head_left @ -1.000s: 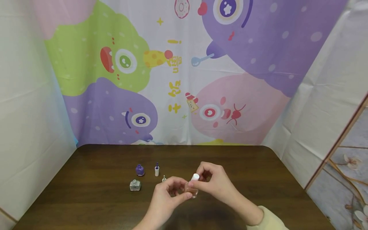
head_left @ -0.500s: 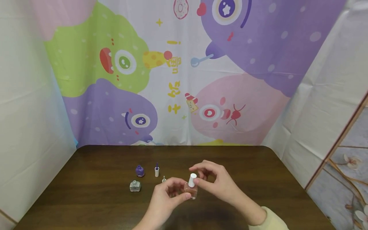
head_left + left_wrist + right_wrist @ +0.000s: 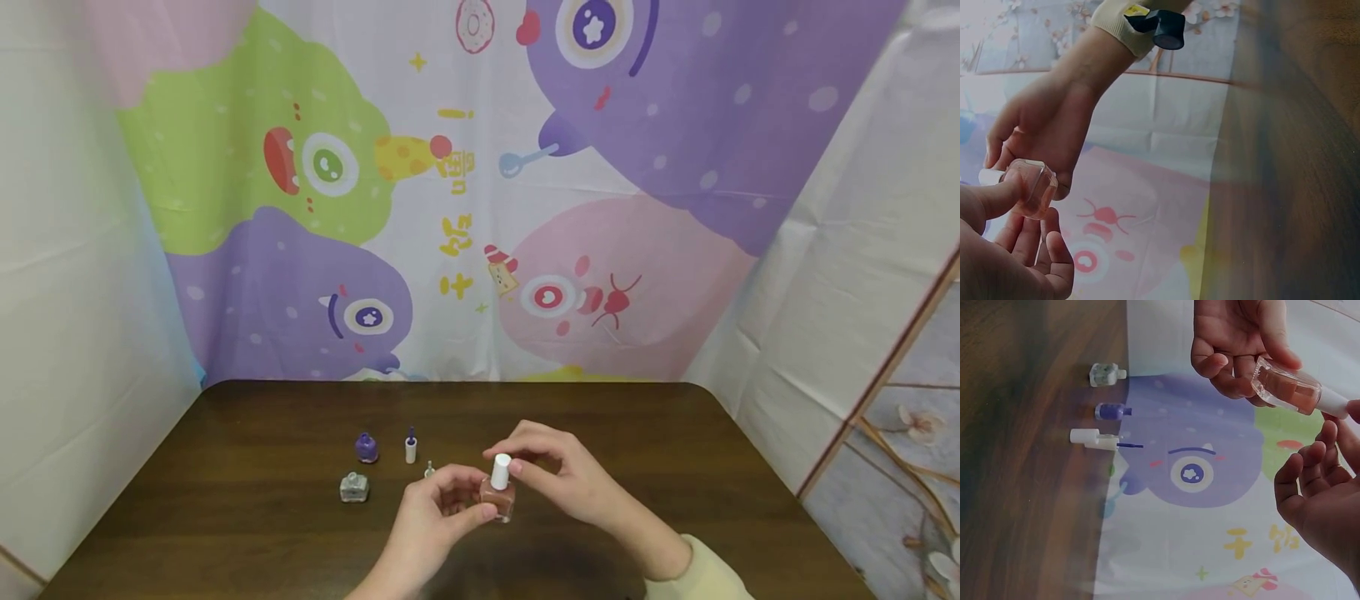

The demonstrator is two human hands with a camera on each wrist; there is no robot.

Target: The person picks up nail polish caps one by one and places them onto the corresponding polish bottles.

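My left hand (image 3: 435, 512) holds a small clear square nail polish bottle (image 3: 497, 500) of brownish-pink polish between thumb and fingers, above the table. Its white cap (image 3: 501, 472) sits on the neck, pointing up and tilted slightly. The thumb and index finger of my right hand (image 3: 570, 477) are at either side of this cap, pinching it. In the right wrist view the glass bottle (image 3: 1285, 387) lies across the left fingers, its base toward the left palm. The left wrist view has the left thumb pressed flat on the bottle (image 3: 1035, 190).
On the dark wooden table (image 3: 247, 517) to the left stand an uncapped purple polish bottle (image 3: 366, 449) and an uncapped silver one (image 3: 354, 488). A white cap with its purple brush upward (image 3: 410, 450) stands beside them. Another brush cap (image 3: 429, 472) is partly hidden behind the left hand.
The bottle has tipped more upright. My right fingers have opened away from the cap, then come back to it, with the index finger reaching its far side. The left hand keeps its hold.
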